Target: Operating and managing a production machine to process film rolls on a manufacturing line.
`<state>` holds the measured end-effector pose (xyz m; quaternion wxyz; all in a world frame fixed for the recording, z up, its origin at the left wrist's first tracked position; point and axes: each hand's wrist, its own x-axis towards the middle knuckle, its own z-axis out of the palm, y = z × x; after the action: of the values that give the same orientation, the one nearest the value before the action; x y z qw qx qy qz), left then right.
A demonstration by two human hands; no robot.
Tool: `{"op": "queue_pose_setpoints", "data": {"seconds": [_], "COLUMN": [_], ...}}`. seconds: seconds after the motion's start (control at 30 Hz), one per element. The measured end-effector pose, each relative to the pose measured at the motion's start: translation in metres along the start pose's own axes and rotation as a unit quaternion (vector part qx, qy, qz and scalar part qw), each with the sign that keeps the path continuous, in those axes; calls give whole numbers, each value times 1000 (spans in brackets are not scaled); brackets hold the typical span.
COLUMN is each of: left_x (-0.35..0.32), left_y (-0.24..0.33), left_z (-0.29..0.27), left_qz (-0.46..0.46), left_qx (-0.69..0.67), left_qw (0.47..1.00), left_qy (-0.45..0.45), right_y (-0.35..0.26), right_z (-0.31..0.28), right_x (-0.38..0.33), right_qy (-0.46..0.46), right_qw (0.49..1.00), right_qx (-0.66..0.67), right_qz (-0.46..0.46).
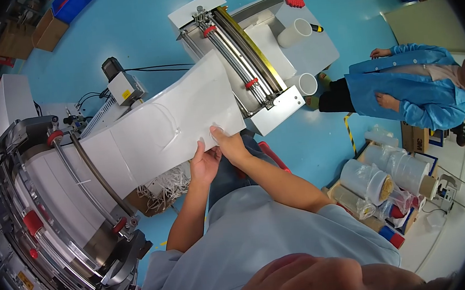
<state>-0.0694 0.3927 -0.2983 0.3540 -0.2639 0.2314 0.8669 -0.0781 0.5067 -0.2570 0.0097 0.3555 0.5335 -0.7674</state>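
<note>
A wide white sheet (pixel 147 133) runs from the roller machine (pixel 89 198) on the left toward a smaller roller unit (pixel 241 60) at the far middle. Its surface is glossy and slightly rippled. At the near edge of the sheet, my right hand (pixel 231 146) pinches it, thumb on top and the other fingers underneath, mostly hidden. Just left of it, my left hand (pixel 206 163) grips the same edge with its thumb against the sheet. The two hands almost touch.
Paper strips (pixel 164 188) fill a box below the sheet. White cups (pixel 294 31) stand on the grey table (pixel 313 50) beyond the smaller unit. A person in a blue jacket (pixel 400 87) stands at the right. Wrapped rolls (pixel 367 179) lie at the lower right.
</note>
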Motion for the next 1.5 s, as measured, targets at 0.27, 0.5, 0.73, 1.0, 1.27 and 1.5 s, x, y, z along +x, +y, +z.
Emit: {"op": "queue_pose_setpoints", "data": {"seconds": [0.27,0.5,0.73,1.0,1.27,1.5], "left_x": [-44,49,132,110,105,99], "left_y": [71,130,162,199,222,231], "left_z": [37,101,154,198,216,179], "left_qz": [-178,185,265,-7,-22,-16], "left_qx": [531,598,760,869,855,870], "left_qw": [808,775,584,478,499,484], "left_qy": [-183,-81,-106,-126,-141,-95], "right_y": [-8,-4,-6,-13,-12,12], "right_z": [-31,-57,-73,-76,-79,-81], "right_x": [-5,-22,-58,-67,-44,-41], "right_qy": [-3,-55,-122,-78,-66,-76], "right_qw": [998,997,990,997,994,970], "right_qx": [-16,-31,-57,-3,76,215], "right_qz": [54,36,29,19,41,82]}}
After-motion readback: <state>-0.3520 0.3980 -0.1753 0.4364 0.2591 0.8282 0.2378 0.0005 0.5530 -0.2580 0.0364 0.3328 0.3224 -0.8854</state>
